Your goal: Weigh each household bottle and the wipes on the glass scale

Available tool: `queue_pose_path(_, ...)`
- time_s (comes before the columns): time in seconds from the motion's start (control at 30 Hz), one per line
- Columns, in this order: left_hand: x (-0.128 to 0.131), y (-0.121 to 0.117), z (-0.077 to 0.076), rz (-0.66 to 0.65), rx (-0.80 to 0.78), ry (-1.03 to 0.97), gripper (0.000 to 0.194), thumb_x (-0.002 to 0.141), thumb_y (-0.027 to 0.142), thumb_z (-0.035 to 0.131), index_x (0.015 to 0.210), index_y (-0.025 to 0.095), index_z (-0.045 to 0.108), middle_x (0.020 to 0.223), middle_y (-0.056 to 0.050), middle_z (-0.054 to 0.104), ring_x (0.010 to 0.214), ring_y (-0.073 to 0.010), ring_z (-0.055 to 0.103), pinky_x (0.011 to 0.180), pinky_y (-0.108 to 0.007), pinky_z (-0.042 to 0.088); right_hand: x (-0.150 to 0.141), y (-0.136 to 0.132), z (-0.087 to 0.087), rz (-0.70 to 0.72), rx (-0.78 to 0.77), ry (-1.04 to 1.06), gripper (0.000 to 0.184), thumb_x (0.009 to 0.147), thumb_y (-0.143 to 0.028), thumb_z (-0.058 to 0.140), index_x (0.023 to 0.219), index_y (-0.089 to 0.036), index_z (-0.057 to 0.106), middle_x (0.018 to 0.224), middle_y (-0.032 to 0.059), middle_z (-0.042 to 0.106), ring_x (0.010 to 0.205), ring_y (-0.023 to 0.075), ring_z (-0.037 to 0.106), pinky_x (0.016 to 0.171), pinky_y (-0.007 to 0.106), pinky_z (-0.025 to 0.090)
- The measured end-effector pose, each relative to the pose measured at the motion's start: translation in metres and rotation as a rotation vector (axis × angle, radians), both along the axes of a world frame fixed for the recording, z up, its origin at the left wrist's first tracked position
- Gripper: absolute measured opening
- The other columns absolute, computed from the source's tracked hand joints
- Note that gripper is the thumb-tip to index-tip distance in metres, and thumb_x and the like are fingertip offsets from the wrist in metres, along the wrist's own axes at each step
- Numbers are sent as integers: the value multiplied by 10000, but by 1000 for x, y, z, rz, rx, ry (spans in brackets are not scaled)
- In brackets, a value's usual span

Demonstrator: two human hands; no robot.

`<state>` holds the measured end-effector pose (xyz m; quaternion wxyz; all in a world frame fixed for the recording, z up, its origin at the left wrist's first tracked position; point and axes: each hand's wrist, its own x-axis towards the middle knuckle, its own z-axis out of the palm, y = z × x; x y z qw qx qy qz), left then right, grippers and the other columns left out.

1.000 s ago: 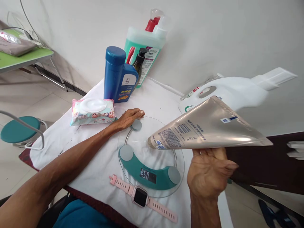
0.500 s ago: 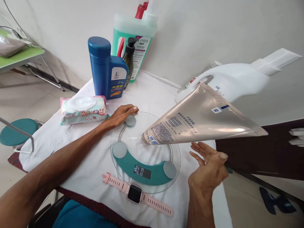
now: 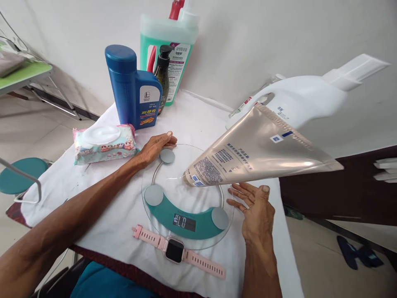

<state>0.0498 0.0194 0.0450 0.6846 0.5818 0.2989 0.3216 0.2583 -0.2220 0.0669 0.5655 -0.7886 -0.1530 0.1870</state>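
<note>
A round glass scale (image 3: 181,225) with a teal band and lit display lies on the white cloth. On its glass a champagne-coloured squeeze tube (image 3: 248,153) stands cap down, its wide crimped end leaning up to the right. My left hand (image 3: 156,147) rests at the scale's far left edge, open, thumb raised and fingers stretched along the rim. Beside the right rim is my right hand (image 3: 252,207), open with fingers spread, its fingertips at the glass edge below the tube. Whether they touch it I cannot tell. A pink-strapped smartwatch (image 3: 174,250) lies in front of the scale.
Behind my left hand are a wet-wipes pack (image 3: 105,145), a blue bottle (image 3: 133,91), a dark pump bottle (image 3: 163,74) and a large green jug (image 3: 182,54). A white handled bottle (image 3: 304,95) is behind the tube. Teal stool (image 3: 23,174) at left; slippers (image 3: 359,252) lie on the floor.
My right hand has moved left to the scale's right edge. My left thumb has lifted from the fingers. The tube still stands on the scale; the view has shifted slightly.
</note>
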Motion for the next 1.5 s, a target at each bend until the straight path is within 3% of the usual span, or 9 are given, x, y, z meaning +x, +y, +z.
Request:
queue_pose_path(0.13,1,-4,2,32,-28,-16,783,811,893,683,999,137,764,1172,-168,802,1152,-338,759,1153,-515,541,2,1,-1,25,35,105,1033,756,-1045,491,1121,-105,719,1116,227,780,875,286,756,594,357,558)
queue_pose_path(0.27,3,-10,3,51,-45,-19,804,820,911,651,990,132,758,1151,-170,800,1140,-334,766,1149,-506,550,7,1,-1,13,129,275,923,804,-974,550,1069,-111,746,1163,232,776,948,285,772,618,333,581)
queue_pose_path(0.43,8,-17,3,85,-58,-23,788,843,900,632,984,133,746,1157,-167,795,1162,-332,758,1154,-491,550,11,0,2,-44,244,402,814,897,-876,508,1071,-121,758,1223,231,756,1178,323,755,925,433,669)
queue_pose_path(0.53,8,-18,3,91,-51,-12,780,863,891,612,987,133,747,1159,-168,795,1154,-332,758,1147,-490,552,11,1,3,-53,277,457,780,918,-843,502,1083,-123,754,1241,237,745,1274,335,725,1096,493,622)
queue_pose_path(0.63,8,-18,4,79,-41,-8,778,861,887,619,994,131,751,1170,-171,795,1161,-334,753,1149,-492,547,9,2,3,-66,288,464,748,944,-797,511,1078,-102,753,1263,246,739,1279,320,728,1161,474,584)
queue_pose_path(0.8,7,-16,5,79,-49,-23,763,902,868,583,999,130,750,1170,-178,794,1147,-328,760,1125,-483,553,6,4,4,-93,284,487,709,957,-761,508,1052,-102,752,1241,243,750,1269,311,737,1196,465,559)
queue_pose_path(1.0,7,-12,4,108,-40,-47,763,878,879,610,978,136,748,1111,-169,798,1071,-307,763,1078,-476,580,7,2,-2,-59,253,462,646,978,-739,481,1045,-154,744,1209,198,774,1281,313,732,1236,544,516)
queue_pose_path(1.17,7,-10,2,92,-13,-30,791,843,915,620,949,143,759,1107,-161,801,1082,-313,755,1080,-484,579,5,2,-9,-85,280,449,611,995,-704,504,1039,-145,746,1199,193,766,1235,292,752,1237,499,523)
queue_pose_path(1.5,3,-6,1,0,112,49,691,856,849,662,927,165,732,1019,-103,762,1068,-282,726,1038,-421,564,0,5,-4,-107,280,460,550,1047,-616,468,1026,-151,760,1151,155,789,1167,247,775,1227,449,537)
